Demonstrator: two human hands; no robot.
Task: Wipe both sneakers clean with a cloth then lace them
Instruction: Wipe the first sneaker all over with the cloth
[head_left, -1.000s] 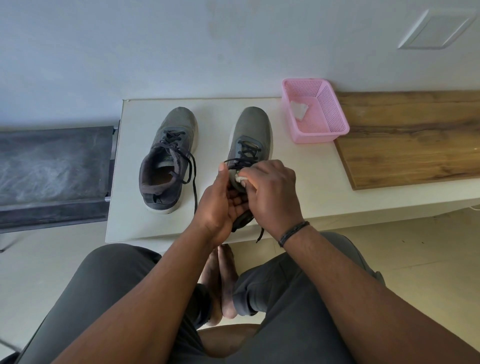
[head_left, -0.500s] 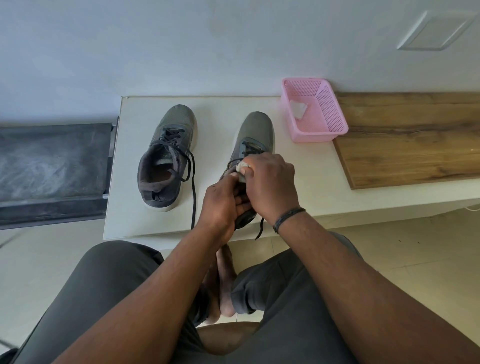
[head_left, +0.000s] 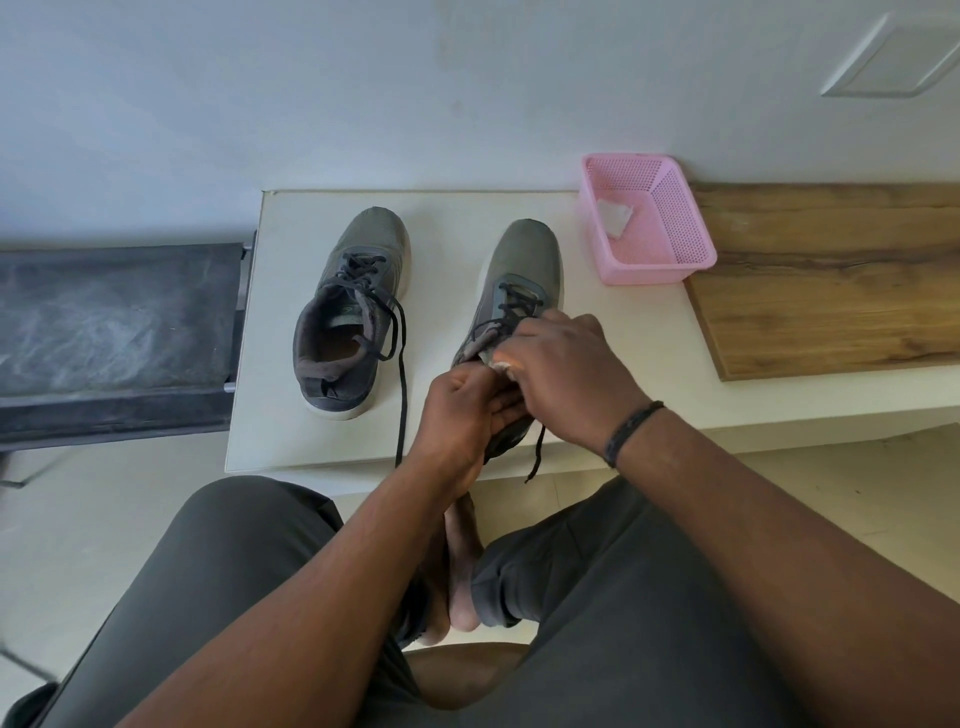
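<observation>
- Left hand (head_left: 457, 410) grips the heel end of the right sneaker (head_left: 524, 280) at the table's (head_left: 270, 364) near edge, likely to steady it.
- Right hand (head_left: 561, 374) pinches a small white cloth (head_left: 500, 367) against the collar, apparently wiping.
- Left sneaker (head_left: 353, 312) sits apart, one lace hanging over the edge.
- Count: two sneakers, one pink basket (head_left: 675, 244) holding a white scrap.

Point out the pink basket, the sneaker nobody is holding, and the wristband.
pink basket (head_left: 691, 223): head view, right mesh wall.
free sneaker (head_left: 376, 234): head view, toe cap.
wristband (head_left: 631, 427): head view, band across the right wrist.
</observation>
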